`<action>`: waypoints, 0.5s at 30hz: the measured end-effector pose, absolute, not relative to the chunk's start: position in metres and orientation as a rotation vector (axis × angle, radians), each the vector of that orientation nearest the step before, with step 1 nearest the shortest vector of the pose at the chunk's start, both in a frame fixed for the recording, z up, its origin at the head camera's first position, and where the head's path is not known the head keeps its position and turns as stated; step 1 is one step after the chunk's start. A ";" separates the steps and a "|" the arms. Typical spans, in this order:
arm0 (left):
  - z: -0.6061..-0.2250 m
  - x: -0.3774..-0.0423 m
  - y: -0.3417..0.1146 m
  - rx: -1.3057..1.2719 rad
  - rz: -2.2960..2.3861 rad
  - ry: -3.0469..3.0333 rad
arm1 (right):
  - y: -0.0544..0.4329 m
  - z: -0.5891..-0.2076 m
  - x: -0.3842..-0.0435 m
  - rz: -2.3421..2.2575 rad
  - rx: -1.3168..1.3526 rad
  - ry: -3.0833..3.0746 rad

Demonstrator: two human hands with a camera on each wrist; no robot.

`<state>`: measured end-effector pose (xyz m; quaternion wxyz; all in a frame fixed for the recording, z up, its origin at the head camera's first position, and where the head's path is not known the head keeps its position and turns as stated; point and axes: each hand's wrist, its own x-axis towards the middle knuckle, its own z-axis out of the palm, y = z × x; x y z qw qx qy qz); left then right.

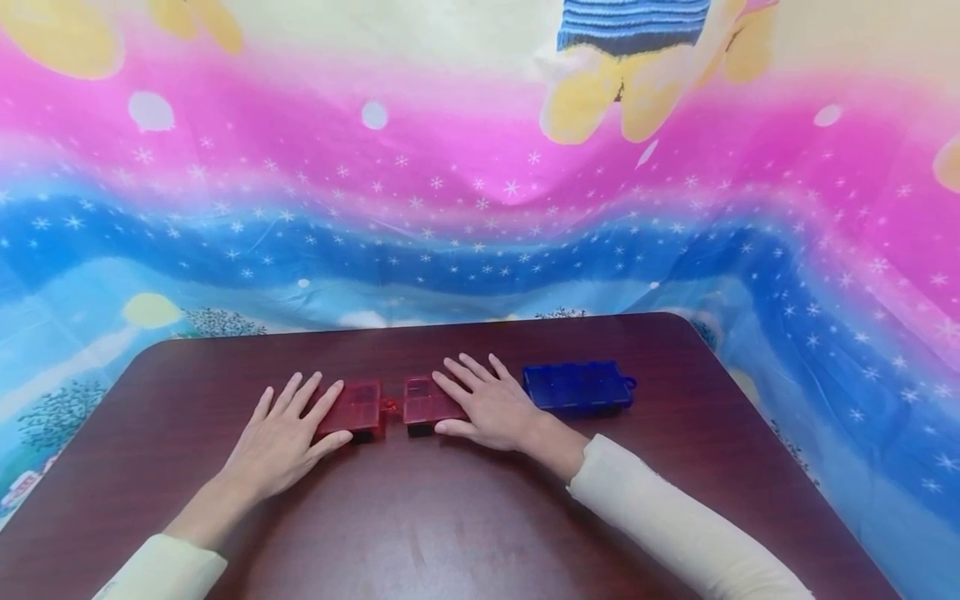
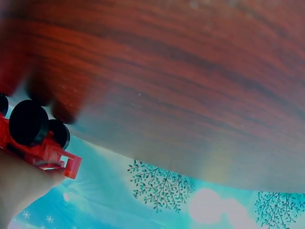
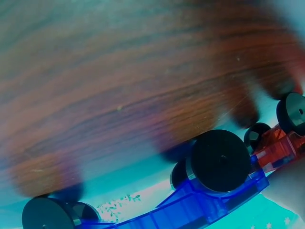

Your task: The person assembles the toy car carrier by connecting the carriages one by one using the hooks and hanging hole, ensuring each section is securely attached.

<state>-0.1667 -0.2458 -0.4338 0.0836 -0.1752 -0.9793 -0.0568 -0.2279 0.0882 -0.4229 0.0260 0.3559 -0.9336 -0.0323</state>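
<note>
Two red see-through toy wagons stand end to end on the dark brown table, a small red coupling ring [image 1: 388,405] in the gap between them. My left hand [image 1: 277,437] lies with fingers spread on the left red wagon [image 1: 360,407], covering its outer end. On the right red wagon [image 1: 423,398] rests my right hand [image 1: 491,406], its fingers stretched out over the top. In the left wrist view, black wheels [image 2: 28,122] carry the red wagon. A blue see-through wagon [image 1: 577,386] stands just right of my right hand; the right wrist view shows its black wheel [image 3: 220,161].
The table [image 1: 420,517] has rounded far corners. Behind it hangs a pink and blue patterned cloth [image 1: 465,225], close along the back edge and down the right side. A ring [image 1: 631,383] sticks out from the blue wagon's right end.
</note>
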 end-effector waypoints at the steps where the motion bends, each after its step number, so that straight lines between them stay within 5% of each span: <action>1: -0.433 -0.166 -0.246 -0.521 -0.167 -2.926 | 0.088 -0.423 -0.228 -0.094 1.101 -2.887; 15: -0.431 -0.166 -0.247 -0.514 -0.160 -2.926 | 0.093 -0.425 -0.229 -0.089 1.066 -2.898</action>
